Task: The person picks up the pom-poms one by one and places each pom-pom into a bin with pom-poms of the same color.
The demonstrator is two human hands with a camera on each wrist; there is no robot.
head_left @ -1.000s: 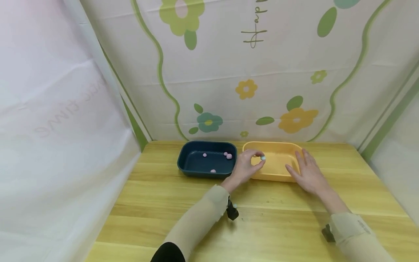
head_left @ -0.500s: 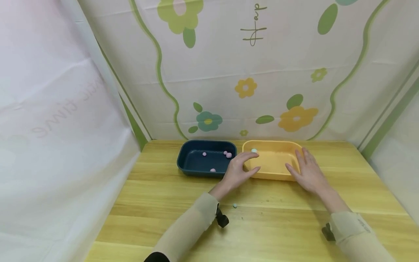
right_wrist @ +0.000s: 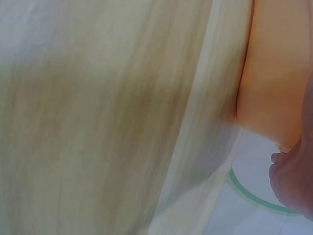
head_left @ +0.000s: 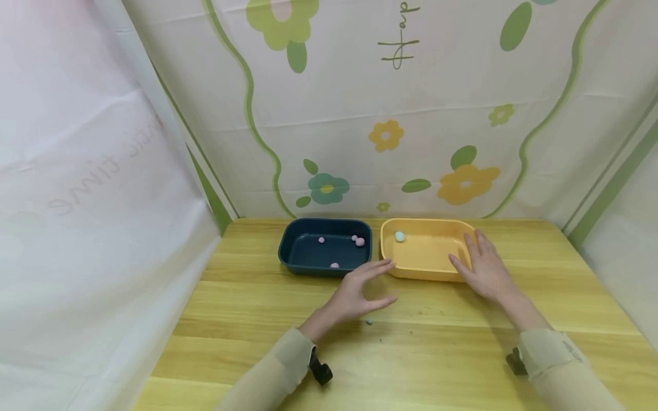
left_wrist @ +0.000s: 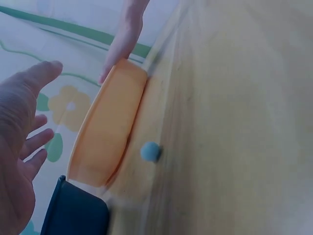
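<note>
My left hand hovers over the table in front of the dark blue tray, thumb and fingers spread apart with nothing between them. A small blue ball lies on the table just below that hand; in the left wrist view the blue ball sits apart from both trays. Inside the yellow tray, near its back left corner, is a light blue ball. My right hand rests on that tray's right end, fingers extended. Several pink balls, one pink ball larger, lie in the dark blue tray.
The trays stand side by side at the back of the wooden table, close to a printed cloth behind. Another white cloth hangs along the left. Tiny dark specks dot the tabletop near the small blue ball.
My left hand let go of the light blue ball in the yellow tray, opened its pinch and drew back toward the front left. My right hand stayed on the tray's end.
</note>
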